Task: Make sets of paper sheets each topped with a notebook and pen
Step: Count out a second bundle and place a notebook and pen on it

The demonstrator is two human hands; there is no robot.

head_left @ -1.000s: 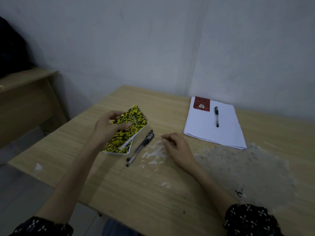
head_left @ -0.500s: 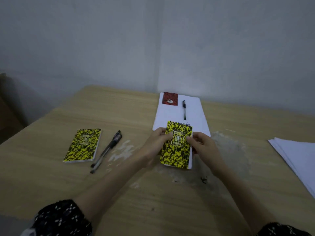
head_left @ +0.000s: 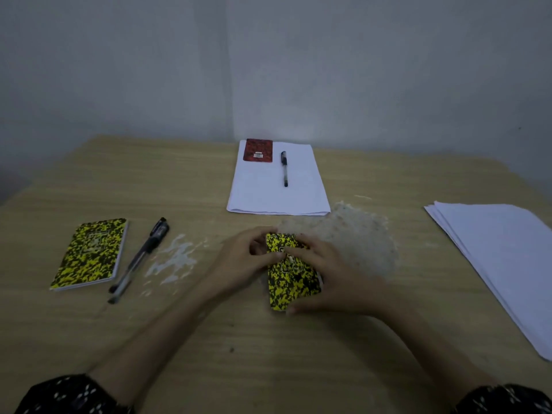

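1. At the left of the wooden table [head_left: 298,369] lies a yellow-and-black speckled notebook [head_left: 89,253], flat, cover up, a faint square label on its upper half and white page edges showing along its right and near sides.
2. Just beside it on the right lies a black-capped pen [head_left: 140,258], its clear barrel slanting from near left to far right; the near end looks doubled, so whether there is one pen or two there I cannot tell.
3. A patch of white scuffed surface [head_left: 173,258] marks the table right of that pen.
4. The left hand [head_left: 242,264] grips the left edge of a second yellow-and-black notebook [head_left: 294,282] at the table's middle, thumb on the cover.
5. This notebook has the same speckled cover, a spiral binding along its far edge and a pale square label partly hidden by fingers.
6. The right hand [head_left: 325,276] holds its right side, fingers curled over the cover, thumb at the near corner.
7. Beyond the hands a stack of white paper sheets [head_left: 277,192] carries a red notebook [head_left: 258,150] at its far left corner and a black pen [head_left: 284,168] just right of it.
8. At the right edge lies a loose paper pile [head_left: 501,258], slightly fanned.
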